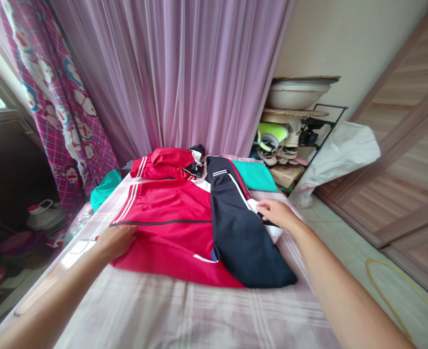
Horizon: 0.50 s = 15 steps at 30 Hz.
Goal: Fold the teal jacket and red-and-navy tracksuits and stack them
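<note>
Two bare hands rest on a red track jacket [170,213] lying spread on the bed [185,310], its zip line running across the middle. Left hand [117,242] at the jacket's near left edge: palm down, fingers [130,233] flat and close together on the red fabric, not gathering it. Right hand [275,214] at the right of the jacket, over a navy sleeve [243,237] with white stripes that lies diagonally on the red body. Fingers [263,207] extended and narrowly set at the sleeve's edge, beside a white lining; cannot tell if they pinch it. Folded red sleeve [170,160] at the jacket's far end, toward the bed's head. Teal cloth [253,175] just beyond the navy sleeve; second teal cloth [105,190] beside the jacket at the bed's left edge. Shoe rack [282,145] past the bed's far right corner.
</note>
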Each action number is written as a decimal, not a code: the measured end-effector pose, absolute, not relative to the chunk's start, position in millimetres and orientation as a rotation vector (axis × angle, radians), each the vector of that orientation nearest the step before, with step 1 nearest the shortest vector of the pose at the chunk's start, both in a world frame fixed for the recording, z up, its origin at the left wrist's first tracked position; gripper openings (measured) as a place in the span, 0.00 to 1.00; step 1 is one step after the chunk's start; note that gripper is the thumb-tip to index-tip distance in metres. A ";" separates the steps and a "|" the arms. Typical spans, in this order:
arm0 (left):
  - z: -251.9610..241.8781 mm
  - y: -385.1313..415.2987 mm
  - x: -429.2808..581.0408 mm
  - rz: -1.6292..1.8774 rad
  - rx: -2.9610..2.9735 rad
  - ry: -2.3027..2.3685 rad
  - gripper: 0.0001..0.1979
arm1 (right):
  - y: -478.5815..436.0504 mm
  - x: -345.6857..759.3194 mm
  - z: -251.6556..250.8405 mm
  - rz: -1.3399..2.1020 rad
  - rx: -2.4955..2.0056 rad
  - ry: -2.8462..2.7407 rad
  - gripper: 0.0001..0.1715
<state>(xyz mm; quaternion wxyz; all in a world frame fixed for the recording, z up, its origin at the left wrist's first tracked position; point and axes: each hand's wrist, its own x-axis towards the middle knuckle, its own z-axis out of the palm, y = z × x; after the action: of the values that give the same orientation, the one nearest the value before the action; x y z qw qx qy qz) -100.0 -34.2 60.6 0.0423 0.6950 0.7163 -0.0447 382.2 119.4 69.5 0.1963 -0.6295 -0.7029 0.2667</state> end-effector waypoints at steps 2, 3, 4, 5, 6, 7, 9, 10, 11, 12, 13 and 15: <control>55.9 -35.9 -92.5 -0.221 2.162 2.298 0.17 | 146.9 352.5 74.9 0.888 -1.732 -1.769 0.18; 54.1 -37.6 -91.2 -0.264 2.183 2.335 0.18 | 161.0 338.3 75.8 0.958 -1.738 -1.653 0.22; 52.4 -39.8 -92.1 -0.277 2.206 2.353 0.18 | 174.5 325.4 75.2 1.002 -1.748 -1.575 0.26; 50.7 -42.5 -95.2 -0.268 2.224 2.344 0.18 | 187.1 314.3 73.1 1.036 -1.764 -1.508 0.30; 49.0 -45.6 -100.1 -0.256 2.230 2.313 0.18 | 198.1 305.1 69.5 1.055 -1.780 -1.468 0.34; 47.3 -49.0 -106.3 -0.248 2.220 2.264 0.19 | 207.3 298.0 64.6 1.070 -1.795 -1.441 0.36; 44.4 -56.3 -120.2 -0.241 2.171 2.145 0.21 | 219.4 289.9 52.8 1.106 -1.822 -1.381 0.38; 43.2 -59.7 -126.8 -0.244 2.142 2.092 0.23 | 222.5 288.8 47.0 1.120 -1.834 -1.356 0.37; 42.3 -62.9 -132.7 -0.252 2.117 2.051 0.23 | 224.1 289.4 42.3 1.133 -1.845 -1.338 0.34; 41.5 -65.6 -137.8 -0.262 2.102 2.016 0.23 | 224.7 291.5 39.3 1.145 -1.854 -1.325 0.31; 40.9 -67.8 -142.3 -0.276 2.100 1.985 0.20 | 224.8 295.1 38.8 1.154 -1.861 -1.315 0.27; 40.6 -70.4 -150.3 -0.279 2.124 1.957 0.17 | 225.9 305.3 46.9 1.154 -1.857 -1.298 0.19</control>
<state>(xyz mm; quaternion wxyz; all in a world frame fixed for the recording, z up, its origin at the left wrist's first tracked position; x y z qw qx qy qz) -150.3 -70.4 40.6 0.1198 0.7268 0.6695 -0.0956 305.3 225.9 46.9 0.2952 -0.6978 -0.4878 0.4336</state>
